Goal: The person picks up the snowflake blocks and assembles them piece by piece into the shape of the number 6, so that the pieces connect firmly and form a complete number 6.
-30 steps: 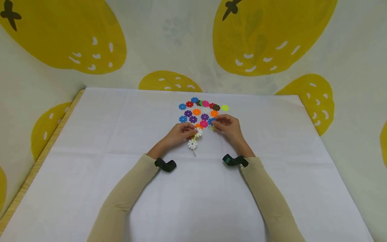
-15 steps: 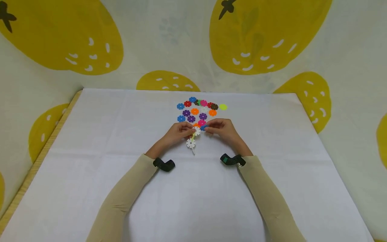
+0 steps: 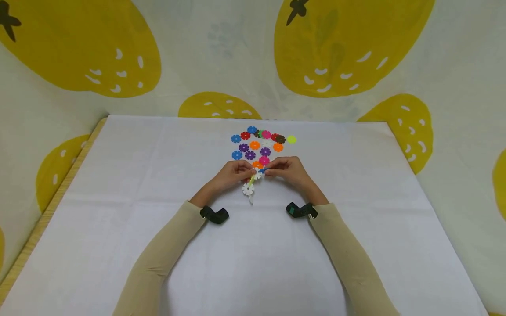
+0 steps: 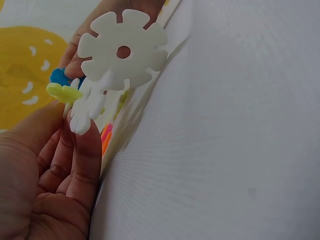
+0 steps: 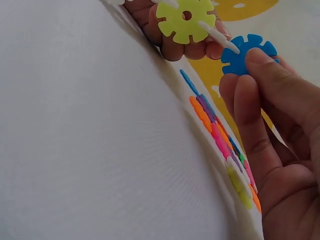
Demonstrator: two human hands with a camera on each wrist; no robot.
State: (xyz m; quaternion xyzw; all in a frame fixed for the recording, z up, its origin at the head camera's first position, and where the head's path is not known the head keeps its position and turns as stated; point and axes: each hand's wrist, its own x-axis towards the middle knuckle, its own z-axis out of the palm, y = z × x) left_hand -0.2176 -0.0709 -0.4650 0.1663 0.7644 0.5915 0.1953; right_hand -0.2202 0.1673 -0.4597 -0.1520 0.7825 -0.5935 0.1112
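Note:
My left hand [image 3: 234,173] grips a short chain of notched plastic discs, slotted into one another at angles. White discs [image 4: 123,52] and a yellow-green disc [image 5: 186,19] show in it, with one white disc hanging lowest in the head view. My right hand [image 3: 290,170] pinches a blue notched disc [image 5: 246,54] between thumb and fingers. The blue disc's edge meets the slot side of a white disc [image 5: 223,40] at the chain's end. Both hands are close together over the table, just in front of the loose discs.
Loose notched discs lie flat behind the hands, among them purple [image 3: 250,155], orange [image 3: 254,145] and pink [image 3: 264,160] ones. A yellow-green disc [image 3: 291,139] lies at their right end. The white-covered table [image 3: 253,263] ends at a patterned cloth [image 3: 237,52].
My right hand has brought the blue disc from the right of the pile leftward to the chain, turning it edge-on to the head view. The left hand stays nearly still with the chain.

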